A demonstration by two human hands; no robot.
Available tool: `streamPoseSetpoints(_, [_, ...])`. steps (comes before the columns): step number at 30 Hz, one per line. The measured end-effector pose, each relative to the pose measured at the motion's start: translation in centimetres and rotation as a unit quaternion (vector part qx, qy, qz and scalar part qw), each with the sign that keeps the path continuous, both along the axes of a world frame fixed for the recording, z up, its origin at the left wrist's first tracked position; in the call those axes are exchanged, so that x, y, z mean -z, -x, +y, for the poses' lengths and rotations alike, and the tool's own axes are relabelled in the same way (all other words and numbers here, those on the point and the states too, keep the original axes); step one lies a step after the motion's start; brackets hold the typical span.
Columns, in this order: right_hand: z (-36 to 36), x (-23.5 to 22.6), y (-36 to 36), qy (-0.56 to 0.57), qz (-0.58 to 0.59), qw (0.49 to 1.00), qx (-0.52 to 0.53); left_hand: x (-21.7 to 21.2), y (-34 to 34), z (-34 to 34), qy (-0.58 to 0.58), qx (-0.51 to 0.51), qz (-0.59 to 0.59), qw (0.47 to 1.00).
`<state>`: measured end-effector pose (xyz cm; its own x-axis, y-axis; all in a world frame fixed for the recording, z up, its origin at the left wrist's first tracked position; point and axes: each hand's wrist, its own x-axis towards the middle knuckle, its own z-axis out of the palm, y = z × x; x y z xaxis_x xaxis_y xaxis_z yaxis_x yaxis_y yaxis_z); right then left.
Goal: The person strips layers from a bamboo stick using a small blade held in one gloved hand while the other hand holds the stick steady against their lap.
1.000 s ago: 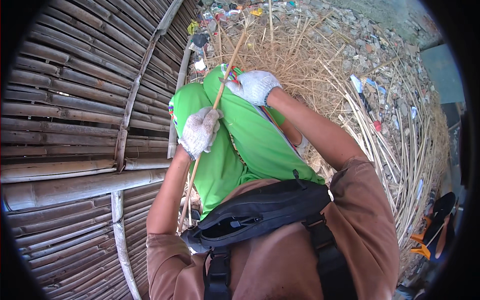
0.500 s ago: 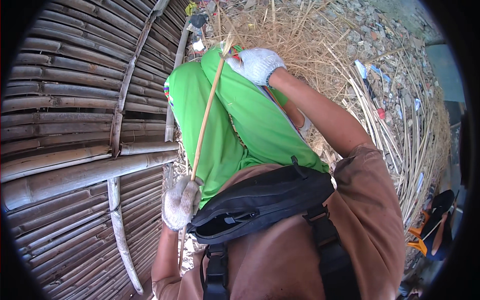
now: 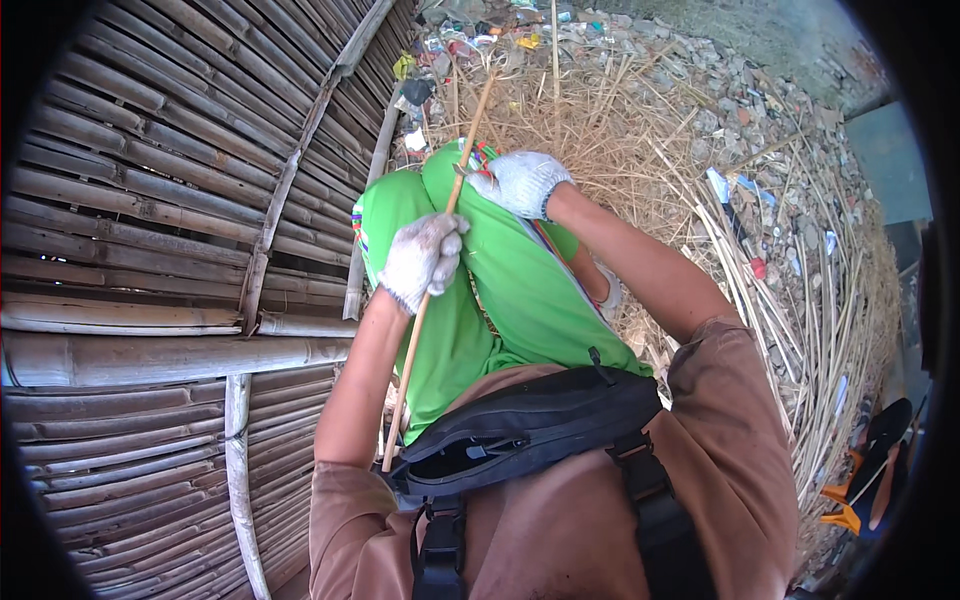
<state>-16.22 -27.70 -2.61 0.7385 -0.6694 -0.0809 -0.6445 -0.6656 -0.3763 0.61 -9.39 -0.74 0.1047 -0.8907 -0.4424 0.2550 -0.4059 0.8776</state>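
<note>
A long, thin bamboo strip [image 3: 416, 335] slants across my lap, from beside the waist bag up past my knees. My gloved left hand [image 3: 424, 258] is closed around it near the middle, above my left thigh. At my right knee, my gloved right hand [image 3: 522, 184] is closed, with its fingertips close against the strip. A small dark edge shows there, but what that hand holds is mostly hidden. The strip's far end rises beyond the knees. Both gloves are white knit, and green trousers [image 3: 530, 285] cover my legs.
A slatted bamboo wall [image 3: 140, 265] stands close on my left. Pale shavings [image 3: 590, 125] lie ahead, and long split strips [image 3: 765, 310] lie to my right over rubble. A black waist bag [image 3: 540, 420] sits on my lap. Orange-handled tools [image 3: 845, 510] are at the far right.
My left hand has moved up and forward along my thigh, from beside the bag to nearer the right hand. The strip's far end now extends farther past the knees. The right hand stays at the knee.
</note>
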Motion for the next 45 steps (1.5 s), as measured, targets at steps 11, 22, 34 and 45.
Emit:
streamPoseSetpoints(11, [-0.6,1.0,0.0,-0.014,0.025,0.999,0.014,-0.1,0.7,4.2,-0.032,0.017,-0.149,0.988])
streamPoseSetpoints(22, [-0.1,1.5,0.0,-0.024,-0.018,0.998,0.053,-1.6,1.1,20.0,0.037,0.076,-0.385,0.919])
streamPoseSetpoints(34, [-0.1,0.5,0.0,0.002,-0.005,1.000,0.024,1.6,0.5,7.1,0.120,0.071,-0.548,0.825])
streamPoseSetpoints(45, [0.1,0.5,-0.1,0.009,-0.010,1.000,0.019,2.5,-0.6,-1.5,0.117,0.109,-0.654,0.739])
